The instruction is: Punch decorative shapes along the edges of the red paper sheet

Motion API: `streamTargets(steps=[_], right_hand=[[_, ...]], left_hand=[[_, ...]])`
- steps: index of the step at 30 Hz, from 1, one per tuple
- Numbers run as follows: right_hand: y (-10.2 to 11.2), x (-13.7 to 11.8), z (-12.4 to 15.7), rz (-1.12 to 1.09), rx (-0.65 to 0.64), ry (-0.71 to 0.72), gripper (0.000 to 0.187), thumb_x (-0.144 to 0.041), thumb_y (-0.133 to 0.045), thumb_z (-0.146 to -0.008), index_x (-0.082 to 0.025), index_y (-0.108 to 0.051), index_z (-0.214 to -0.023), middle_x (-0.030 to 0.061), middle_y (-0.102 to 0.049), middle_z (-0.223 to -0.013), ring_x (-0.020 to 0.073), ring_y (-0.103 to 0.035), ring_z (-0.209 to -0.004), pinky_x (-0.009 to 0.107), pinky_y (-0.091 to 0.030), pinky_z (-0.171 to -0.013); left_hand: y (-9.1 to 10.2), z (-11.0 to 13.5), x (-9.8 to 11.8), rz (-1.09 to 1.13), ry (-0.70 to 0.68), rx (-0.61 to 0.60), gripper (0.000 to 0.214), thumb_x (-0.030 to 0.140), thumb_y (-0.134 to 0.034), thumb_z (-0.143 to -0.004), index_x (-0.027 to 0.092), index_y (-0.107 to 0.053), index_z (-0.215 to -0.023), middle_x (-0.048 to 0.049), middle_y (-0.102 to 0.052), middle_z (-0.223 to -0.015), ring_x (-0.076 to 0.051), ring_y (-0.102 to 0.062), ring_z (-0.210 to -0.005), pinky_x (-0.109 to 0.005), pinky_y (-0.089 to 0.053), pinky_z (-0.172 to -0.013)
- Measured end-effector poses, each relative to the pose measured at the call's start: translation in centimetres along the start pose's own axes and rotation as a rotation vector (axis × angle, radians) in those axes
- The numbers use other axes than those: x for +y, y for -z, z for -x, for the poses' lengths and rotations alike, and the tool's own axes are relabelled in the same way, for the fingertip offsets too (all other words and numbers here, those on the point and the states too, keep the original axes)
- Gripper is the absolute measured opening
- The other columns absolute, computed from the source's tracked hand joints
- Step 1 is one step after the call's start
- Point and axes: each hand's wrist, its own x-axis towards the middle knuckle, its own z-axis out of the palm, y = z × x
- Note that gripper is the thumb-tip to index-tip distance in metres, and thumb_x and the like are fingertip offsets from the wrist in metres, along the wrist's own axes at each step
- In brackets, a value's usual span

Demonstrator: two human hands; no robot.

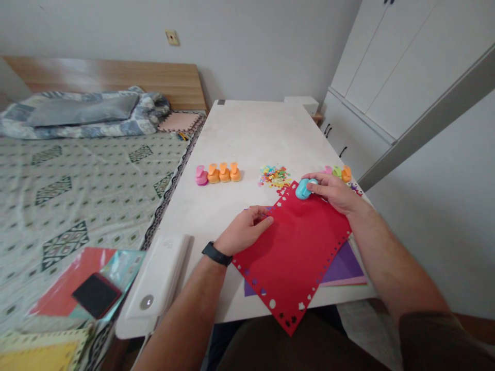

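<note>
Punching the border seems in hand: centre-right, the right hand (pixel 331 191) grips a turquoise craft punch (pixel 302 189) at the red paper's (pixel 294 242) edge; the left hand (pixel 247 226) pinches it. Pressing calls for steady paper.

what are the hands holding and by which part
The left hand holds the red sheet by its upper-left edge; the right hand holds the blue punch by its right-hand end.

From my remote seat I can read no word, brand or number; the faint grey marks (pixel 167 244) atop the white corded appliance (pixel 161 275) are too small for me to decipher; its round grey button (pixel 147 302) gives me nothing legible either.
</note>
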Motion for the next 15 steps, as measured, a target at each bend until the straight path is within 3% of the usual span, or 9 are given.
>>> streamTargets(steps=[4,9,12,15], right_hand=[[-0.2,-1.2,-1.2,0.014,-0.030,0.015,0.048,-0.044,-0.090,-0.074,-0.021,-0.074,-0.112,0.0053,-0.077,-0.096,0.0179,-0.068,-0.083,0.031,-0.055,-0.077],[-0.5,-2.5,-2.1,0.053,-0.136,-0.018,0.049,-0.043,-0.089,-0.075,-0.019,-0.075,-0.115,0.0067,-0.077,-0.098,0.0189,-0.069,-0.083,0.031,-0.055,-0.076],[-1.8,-3.1,-2.4,0.097,-0.210,-0.016,0.050,-0.043,-0.090,-0.074,-0.019,-0.075,-0.115,0.0047,-0.077,-0.094,0.0167,-0.068,-0.079,0.030,-0.053,-0.074],[-3.5,-3.4,-2.6,0.129,-0.325,0.020,0.050,-0.045,-0.090,-0.073,-0.018,-0.076,-0.113,0.0056,-0.077,-0.097,0.0180,-0.068,-0.083,0.032,-0.054,-0.078]], left_hand=[[0.0,-0.1,-0.4,0.067,0.020,0.009,0.046,0.053,-0.061,-0.094,0.017,-0.066,-0.122,-0.0078,-0.076,-0.102,-0.020,-0.069,-0.086,-0.032,-0.053,-0.075],[-0.3,-0.4,-0.9,0.082,0.042,0.127,0.053,0.052,-0.069,-0.090,0.016,-0.063,-0.128,-0.0119,-0.075,-0.111,-0.020,-0.071,-0.093,-0.033,-0.056,-0.081],[-0.6,-0.5,-0.3,0.102,-0.006,0.141,0.051,0.051,-0.068,-0.091,0.015,-0.064,-0.128,-0.0129,-0.074,-0.116,-0.021,-0.070,-0.099,-0.033,-0.056,-0.087],[-0.7,-0.4,0.5,0.114,-0.045,0.129,0.045,0.052,-0.062,-0.095,0.016,-0.066,-0.122,-0.0093,-0.075,-0.108,-0.019,-0.068,-0.091,-0.030,-0.054,-0.080]])
